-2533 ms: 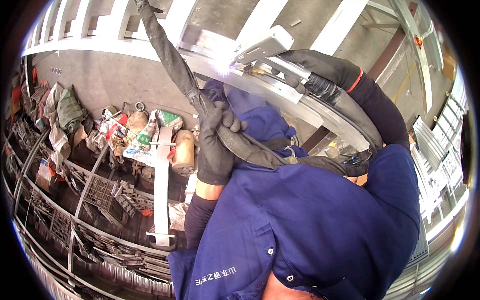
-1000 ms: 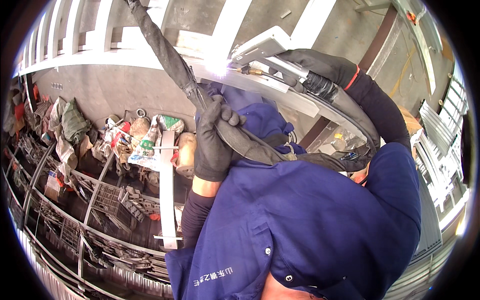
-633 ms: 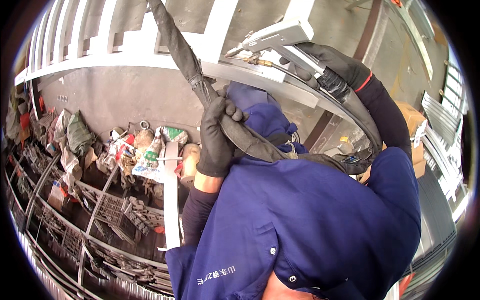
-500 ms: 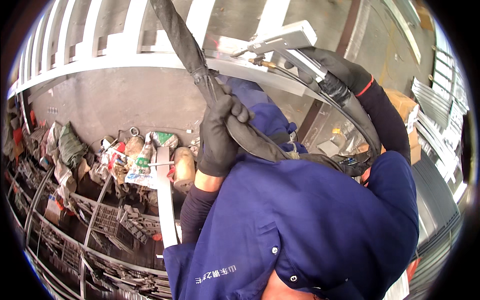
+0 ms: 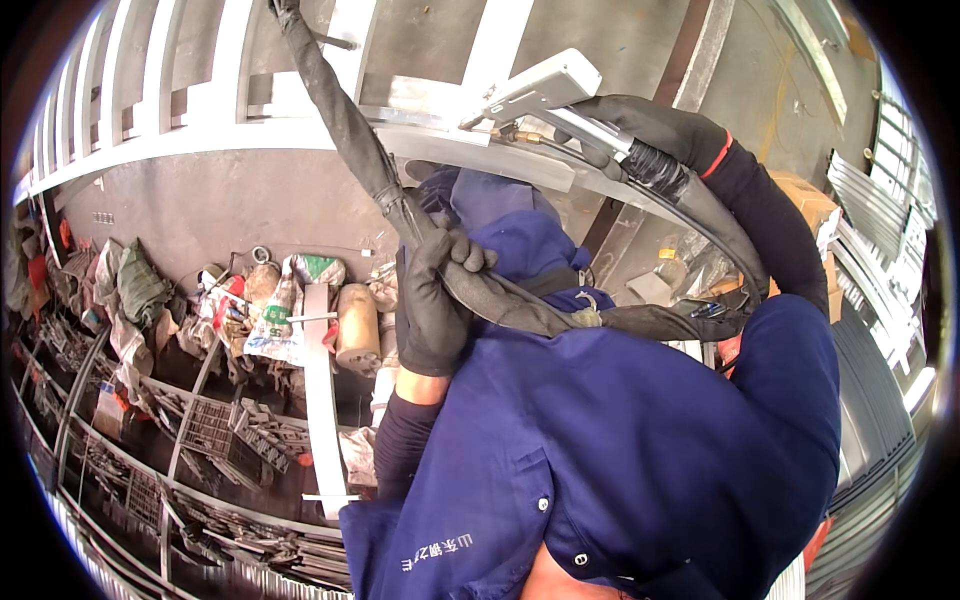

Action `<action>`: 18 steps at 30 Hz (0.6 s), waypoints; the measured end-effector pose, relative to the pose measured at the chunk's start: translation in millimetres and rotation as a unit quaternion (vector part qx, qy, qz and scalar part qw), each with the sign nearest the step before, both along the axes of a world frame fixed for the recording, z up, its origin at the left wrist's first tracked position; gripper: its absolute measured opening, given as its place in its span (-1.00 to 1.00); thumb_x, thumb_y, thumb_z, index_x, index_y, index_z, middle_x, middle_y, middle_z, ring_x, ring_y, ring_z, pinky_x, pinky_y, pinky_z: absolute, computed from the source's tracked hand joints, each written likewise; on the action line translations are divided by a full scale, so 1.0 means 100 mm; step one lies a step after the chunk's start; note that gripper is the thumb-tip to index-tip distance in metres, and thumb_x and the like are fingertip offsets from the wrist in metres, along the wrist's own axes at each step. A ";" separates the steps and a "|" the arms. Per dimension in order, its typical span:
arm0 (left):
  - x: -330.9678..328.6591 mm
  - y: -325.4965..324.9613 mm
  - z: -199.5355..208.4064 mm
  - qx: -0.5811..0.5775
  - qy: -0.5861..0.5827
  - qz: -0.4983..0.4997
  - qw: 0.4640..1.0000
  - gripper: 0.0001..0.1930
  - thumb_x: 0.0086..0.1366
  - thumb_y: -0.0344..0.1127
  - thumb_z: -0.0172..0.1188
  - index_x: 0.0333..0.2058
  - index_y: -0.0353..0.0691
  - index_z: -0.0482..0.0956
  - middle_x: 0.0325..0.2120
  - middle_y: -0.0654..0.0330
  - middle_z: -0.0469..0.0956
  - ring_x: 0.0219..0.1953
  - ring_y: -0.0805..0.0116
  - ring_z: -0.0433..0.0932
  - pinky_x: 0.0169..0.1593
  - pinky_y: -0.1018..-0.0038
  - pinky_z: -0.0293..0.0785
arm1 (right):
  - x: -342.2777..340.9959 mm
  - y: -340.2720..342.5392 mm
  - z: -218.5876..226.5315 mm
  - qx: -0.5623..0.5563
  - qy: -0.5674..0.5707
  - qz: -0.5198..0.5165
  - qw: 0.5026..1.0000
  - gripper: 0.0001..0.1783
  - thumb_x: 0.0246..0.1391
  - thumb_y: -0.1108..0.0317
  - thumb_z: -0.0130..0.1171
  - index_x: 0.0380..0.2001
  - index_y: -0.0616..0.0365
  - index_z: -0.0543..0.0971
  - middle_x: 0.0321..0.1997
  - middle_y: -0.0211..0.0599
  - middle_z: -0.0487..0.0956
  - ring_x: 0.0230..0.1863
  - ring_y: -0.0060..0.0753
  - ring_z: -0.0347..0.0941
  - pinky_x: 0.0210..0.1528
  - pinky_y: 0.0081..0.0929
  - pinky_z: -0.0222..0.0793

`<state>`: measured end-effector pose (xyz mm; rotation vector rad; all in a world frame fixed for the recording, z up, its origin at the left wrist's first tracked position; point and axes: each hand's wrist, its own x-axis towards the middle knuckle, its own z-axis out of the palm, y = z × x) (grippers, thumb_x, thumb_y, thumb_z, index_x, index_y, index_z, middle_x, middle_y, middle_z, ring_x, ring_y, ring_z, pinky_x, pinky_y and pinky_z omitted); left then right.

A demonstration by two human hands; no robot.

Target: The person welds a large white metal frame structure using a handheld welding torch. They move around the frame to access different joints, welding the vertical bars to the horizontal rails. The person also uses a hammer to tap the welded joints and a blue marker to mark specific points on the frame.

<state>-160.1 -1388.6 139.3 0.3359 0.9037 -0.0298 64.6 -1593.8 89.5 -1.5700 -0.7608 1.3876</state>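
My right hand (image 5: 645, 135), in a dark glove with a red cuff edge, is closed round the handle of a handheld welding gun (image 5: 545, 85). Its silver, boxy head points left, and the nozzle tip is close to the white metal railing (image 5: 300, 132); contact cannot be made out. A thin brass-fitted line runs beneath the gun. My left hand (image 5: 437, 305), also gloved, grips a thick black-sleeved cable (image 5: 345, 130) in front of my body. From that fist the cable stretches up and left over the railing, and its other side loops right toward the gun.
Bags, rags and a tan cylinder (image 5: 358, 328) lie at left beside a white upright bar (image 5: 322, 400). Racks of metal parts (image 5: 215, 440) fill the lower left. At right are cardboard boxes (image 5: 803, 205) and stacked metal profiles (image 5: 880, 250).
The railing and welding gun have shifted left in view. A reddish glow near the nozzle no longer shows. My left hand sits slightly lower, still gripping the cable.
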 end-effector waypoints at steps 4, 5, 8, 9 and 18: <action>0.08 -0.06 -0.08 -0.009 0.013 0.045 0.999 -0.79 0.29 -0.30 0.00 -0.14 -0.21 0.31 -0.53 0.33 0.21 -0.46 0.50 0.28 -0.21 0.43 0.37 | 0.15 0.19 0.09 -0.118 0.254 -0.074 0.957 -0.42 0.14 0.14 -0.03 0.15 0.26 0.27 -0.32 -0.45 0.46 -0.42 -0.70 0.41 -0.46 -0.77 0.38; 0.11 -0.09 -0.07 -0.005 0.021 0.043 0.999 -0.79 0.29 -0.30 0.00 -0.14 -0.21 0.31 -0.53 0.33 0.21 -0.46 0.50 0.28 -0.21 0.44 0.37 | 0.17 0.21 0.10 -0.133 0.267 -0.083 0.951 -0.45 0.15 0.20 -0.05 0.16 0.26 0.27 -0.32 -0.45 0.46 -0.41 -0.70 0.42 -0.46 -0.77 0.39; 0.18 -0.15 -0.04 0.007 0.031 0.040 0.999 -0.78 0.29 -0.29 0.00 -0.14 -0.22 0.31 -0.52 0.33 0.21 -0.46 0.51 0.28 -0.21 0.45 0.36 | 0.22 0.15 0.00 -0.073 0.147 0.001 0.986 -0.51 0.17 0.29 -0.08 0.15 0.25 0.28 -0.31 -0.45 0.47 -0.40 -0.72 0.43 -0.45 -0.78 0.40; 0.18 -0.16 -0.06 0.008 0.027 0.040 0.999 -0.78 0.29 -0.28 0.00 -0.14 -0.22 0.31 -0.52 0.33 0.21 -0.46 0.51 0.29 -0.22 0.45 0.37 | 0.22 0.12 -0.10 -0.039 0.091 0.031 0.995 -0.52 0.18 0.30 -0.09 0.15 0.24 0.28 -0.31 -0.45 0.47 -0.40 -0.72 0.43 -0.45 -0.79 0.40; 0.20 -0.21 -0.08 0.015 0.017 0.042 0.999 -0.78 0.31 -0.27 -0.01 -0.13 -0.22 0.31 -0.52 0.33 0.20 -0.45 0.51 0.29 -0.21 0.44 0.38 | 0.28 0.10 -0.23 -0.070 0.198 0.014 0.978 -0.51 0.15 0.33 -0.07 0.15 0.23 0.28 0.04 -0.28 0.36 -0.02 -0.43 0.33 -0.02 -0.57 0.27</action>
